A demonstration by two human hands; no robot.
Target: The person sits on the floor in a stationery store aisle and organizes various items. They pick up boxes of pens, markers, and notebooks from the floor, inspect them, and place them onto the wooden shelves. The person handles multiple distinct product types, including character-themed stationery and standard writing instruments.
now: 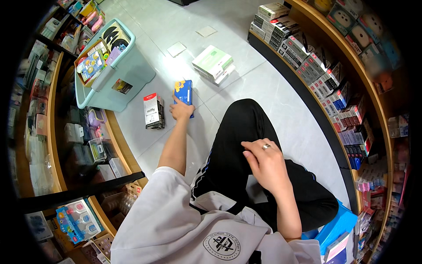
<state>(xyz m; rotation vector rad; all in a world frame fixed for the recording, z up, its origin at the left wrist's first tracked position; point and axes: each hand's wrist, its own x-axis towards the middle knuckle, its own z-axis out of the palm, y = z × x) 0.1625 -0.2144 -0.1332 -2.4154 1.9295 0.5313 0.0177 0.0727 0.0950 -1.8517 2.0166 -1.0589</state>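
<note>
My left hand (181, 110) reaches down to the floor and grips the near end of a blue carton (185, 90) with a yellow design. Its thumb lies along the right side and a finger on the top. Just left of it stands a stack of small black, white and red boxes (152, 112), which bear writing. My right hand (267, 161), with a ring on one finger, hovers over my black-trousered legs. Its fingers are loosely bent, the thumb stands slightly apart, and nothing shows in it.
A light teal plastic bin (132, 76) full of packaged goods stands at upper left. Green-and-white boxes (212, 62) are stacked on the tiled floor (237, 36), beyond the blue carton. Stocked shelves curve along both sides. A bright blue plastic object (339, 219) is by my right leg.
</note>
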